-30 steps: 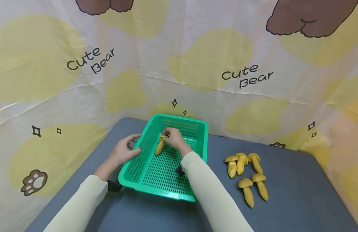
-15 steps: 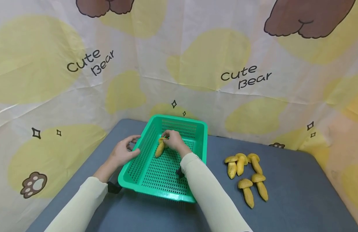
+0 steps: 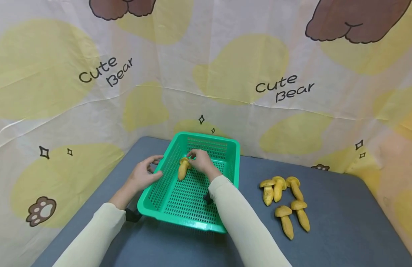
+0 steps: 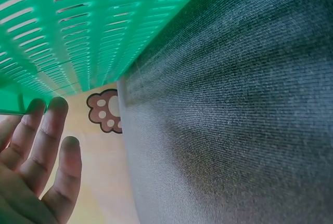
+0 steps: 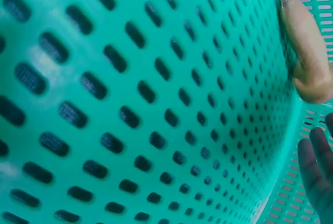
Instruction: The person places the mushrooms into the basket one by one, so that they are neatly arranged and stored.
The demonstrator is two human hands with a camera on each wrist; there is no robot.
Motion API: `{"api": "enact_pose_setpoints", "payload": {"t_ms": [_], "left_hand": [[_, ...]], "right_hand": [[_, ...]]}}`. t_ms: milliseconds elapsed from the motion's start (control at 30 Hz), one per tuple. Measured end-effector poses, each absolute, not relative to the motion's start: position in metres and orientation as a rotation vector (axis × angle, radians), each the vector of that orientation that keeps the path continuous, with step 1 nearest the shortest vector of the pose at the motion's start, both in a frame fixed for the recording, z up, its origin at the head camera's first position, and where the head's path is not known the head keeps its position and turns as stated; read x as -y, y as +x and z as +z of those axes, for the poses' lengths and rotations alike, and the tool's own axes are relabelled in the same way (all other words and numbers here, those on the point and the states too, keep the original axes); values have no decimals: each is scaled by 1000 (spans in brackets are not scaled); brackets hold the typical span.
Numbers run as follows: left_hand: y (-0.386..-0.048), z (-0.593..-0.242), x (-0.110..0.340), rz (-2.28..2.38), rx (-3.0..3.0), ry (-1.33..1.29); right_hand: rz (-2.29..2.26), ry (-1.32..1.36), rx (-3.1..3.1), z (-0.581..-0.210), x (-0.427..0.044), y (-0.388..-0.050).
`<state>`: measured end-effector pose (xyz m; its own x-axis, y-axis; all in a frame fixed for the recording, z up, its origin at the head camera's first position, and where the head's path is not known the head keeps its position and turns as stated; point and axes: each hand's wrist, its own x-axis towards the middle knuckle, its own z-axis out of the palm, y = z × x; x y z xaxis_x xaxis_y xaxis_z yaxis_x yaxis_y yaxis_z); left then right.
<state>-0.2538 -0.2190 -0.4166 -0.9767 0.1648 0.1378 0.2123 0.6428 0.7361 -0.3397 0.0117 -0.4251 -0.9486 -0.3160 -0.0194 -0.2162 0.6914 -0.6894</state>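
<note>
Mushroom [image 3: 182, 171] slightly turned, five others [image 3: 283, 211] beyond basket wall [image 3: 231, 157]

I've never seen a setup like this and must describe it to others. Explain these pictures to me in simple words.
There is no machine here, only a person's hands. The left hand touches the rim of a green basket; the right hand is inside it, beside a yellow mushroom. Whether that hand pinches anything I cannot tell. The wide picture comes from a camera worn on the head, the other two from cameras on the left and right wrists. The basket sits on a dark grey surface; five more mushrooms lie there, to its right.
</note>
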Motion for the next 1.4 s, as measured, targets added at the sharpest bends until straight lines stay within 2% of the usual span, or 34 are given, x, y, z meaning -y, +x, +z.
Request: {"api": "enact_pose_setpoints", "payload": {"t_ms": [400, 900, 1400], "left_hand": [[-255, -417, 219, -1294, 2783, -317], [-255, -419, 217, -1249, 2812, -312], [-255, -416, 218, -1275, 2794, -308]], "right_hand": [[-1203, -507, -2784, -411, -14, -336], [-1347, -543, -2688, -353, -22, -307], [-1414, -610, -2754, -325, -61, -276]]}}
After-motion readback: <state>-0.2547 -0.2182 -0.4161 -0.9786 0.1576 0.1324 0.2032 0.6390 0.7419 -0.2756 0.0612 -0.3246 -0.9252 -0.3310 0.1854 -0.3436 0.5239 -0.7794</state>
